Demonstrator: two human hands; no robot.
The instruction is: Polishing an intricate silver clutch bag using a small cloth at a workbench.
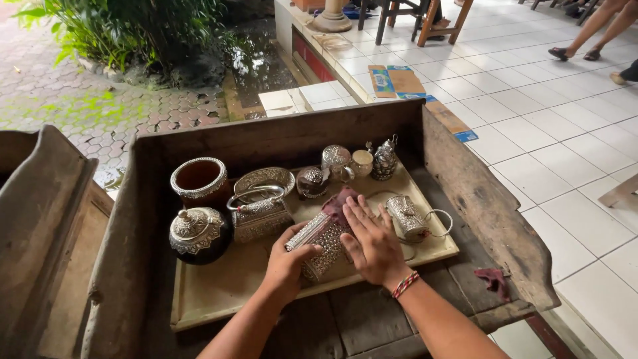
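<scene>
looking down from the head view, a cream tray [219, 292] sits inside a worn wooden trough [478, 199], and everything is placed from that tray. near the tray's front middle lies a long embossed silver box [319, 242], tilted, with the left hand [287, 260] curled over its near end, fingers closed on it in a firm grip. the right hand [372, 242] lies flat with fingers together, pressing a dark red cloth [339, 203] against the box's far end; its grip is not wrapped around anything, just palm down on cloth and box. a red and white bracelet [405, 284] circles that wrist. at the tray's right side, just beside the right hand, rests a small silver purse with a loop handle [409, 216]. on the tray's left half stand a silver handled basket [259, 213] and a round lidded pot [197, 233], with an open brown bowl rimmed in silver [199, 179] behind it. along the tray's back edge sit several small silver jars [362, 161]. off the tray's right front corner, a second red rag [493, 279] lies on the wood.
</scene>
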